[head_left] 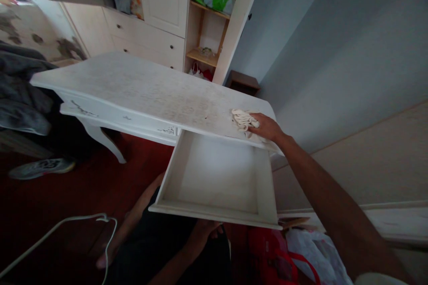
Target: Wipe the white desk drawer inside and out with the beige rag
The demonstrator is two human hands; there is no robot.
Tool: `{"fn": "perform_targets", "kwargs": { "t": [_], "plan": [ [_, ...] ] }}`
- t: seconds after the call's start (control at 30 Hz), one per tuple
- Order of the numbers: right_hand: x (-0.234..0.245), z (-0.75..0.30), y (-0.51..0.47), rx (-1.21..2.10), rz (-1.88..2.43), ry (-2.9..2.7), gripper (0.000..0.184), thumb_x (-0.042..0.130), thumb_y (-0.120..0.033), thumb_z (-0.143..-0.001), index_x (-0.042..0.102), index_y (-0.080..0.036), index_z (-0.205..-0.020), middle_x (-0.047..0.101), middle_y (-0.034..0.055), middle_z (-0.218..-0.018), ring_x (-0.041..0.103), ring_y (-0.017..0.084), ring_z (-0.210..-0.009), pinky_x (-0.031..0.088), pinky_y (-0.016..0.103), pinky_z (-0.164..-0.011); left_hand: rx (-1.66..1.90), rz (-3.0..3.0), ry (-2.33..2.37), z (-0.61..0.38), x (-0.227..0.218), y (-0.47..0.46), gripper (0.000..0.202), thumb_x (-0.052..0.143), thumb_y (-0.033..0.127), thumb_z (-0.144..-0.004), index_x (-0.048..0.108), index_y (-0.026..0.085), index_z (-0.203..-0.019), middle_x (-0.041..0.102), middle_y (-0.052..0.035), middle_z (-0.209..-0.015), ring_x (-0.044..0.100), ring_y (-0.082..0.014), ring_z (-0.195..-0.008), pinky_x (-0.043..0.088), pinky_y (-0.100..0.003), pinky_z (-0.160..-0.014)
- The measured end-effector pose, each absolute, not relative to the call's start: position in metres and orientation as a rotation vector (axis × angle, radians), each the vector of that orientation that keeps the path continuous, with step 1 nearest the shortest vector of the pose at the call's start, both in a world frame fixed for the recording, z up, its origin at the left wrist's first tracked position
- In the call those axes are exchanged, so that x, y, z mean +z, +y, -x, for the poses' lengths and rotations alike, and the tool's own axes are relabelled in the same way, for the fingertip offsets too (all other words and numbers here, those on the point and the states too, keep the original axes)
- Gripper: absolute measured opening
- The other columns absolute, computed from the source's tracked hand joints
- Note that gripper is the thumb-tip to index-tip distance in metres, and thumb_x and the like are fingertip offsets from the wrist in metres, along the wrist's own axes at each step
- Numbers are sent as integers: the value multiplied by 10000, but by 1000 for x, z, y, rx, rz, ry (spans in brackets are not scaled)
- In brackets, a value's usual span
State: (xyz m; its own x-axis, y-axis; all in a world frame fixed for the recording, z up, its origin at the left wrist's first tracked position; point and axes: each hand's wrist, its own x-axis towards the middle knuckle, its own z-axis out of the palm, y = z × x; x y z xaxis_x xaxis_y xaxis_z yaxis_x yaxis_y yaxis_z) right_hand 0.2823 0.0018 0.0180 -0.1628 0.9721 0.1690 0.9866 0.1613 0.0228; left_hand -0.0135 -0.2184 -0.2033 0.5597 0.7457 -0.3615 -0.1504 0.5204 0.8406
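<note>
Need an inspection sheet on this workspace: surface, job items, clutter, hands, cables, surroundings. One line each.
Surface: white tabletop with curved edges; brownish-grey smudges across much of it.
Job items: crumpled cream cloth on the tabletop, toward its right end; white rectangular drawer pulled out.
Clutter: red bag and translucent white plastic bag low at right; dark heaped fabric at left.
Hands: right hand holds the cloth; left hand at the drawer's front edge, grip partly hidden.
Cables: thin white cable, lower left, looped at one end.
Surroundings: white cabinet with dark round knobs; dark red floor.
</note>
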Motion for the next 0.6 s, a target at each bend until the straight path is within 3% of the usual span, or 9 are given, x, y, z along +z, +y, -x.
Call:
{"fn": "perform_targets", "kwargs": {
  "t": [0.2, 0.43, 0.6],
  "plan": [
    [-4, -258, -4, -638, 1958, -2101, 443, 502, -351, -903, 565, -136, -1286, 554, 163, -1336, 539, 326, -1131, 432, 403, -940, 618, -825, 780, 17, -199, -219, 571, 647, 670, -682, 675, 115, -810, 670, -59, -705, 521, -118, -567, 388, -258, -574],
    [-18, -263, -5, -559, 1901, -1877, 498, 496, -426, -893, 539, -113, -1279, 563, 181, -1291, 521, 323, -1145, 410, 407, -989, 664, -880, 714, 20, -193, -221, 733, 550, 792, -717, 698, 89, -862, 689, -91, -723, 574, -151, -616, 433, -284, -633],
    [-18, -264, -4, -534, 1889, -1880, 513, 512, -424, -887, 532, -104, -1288, 552, 186, -1301, 507, 323, -1168, 403, 406, -1005, 671, -870, 671, 20, -188, -220, 719, 520, 776, -765, 713, 88, -840, 683, -94, -695, 577, -153, -624, 427, -282, -642]
  ]
}}
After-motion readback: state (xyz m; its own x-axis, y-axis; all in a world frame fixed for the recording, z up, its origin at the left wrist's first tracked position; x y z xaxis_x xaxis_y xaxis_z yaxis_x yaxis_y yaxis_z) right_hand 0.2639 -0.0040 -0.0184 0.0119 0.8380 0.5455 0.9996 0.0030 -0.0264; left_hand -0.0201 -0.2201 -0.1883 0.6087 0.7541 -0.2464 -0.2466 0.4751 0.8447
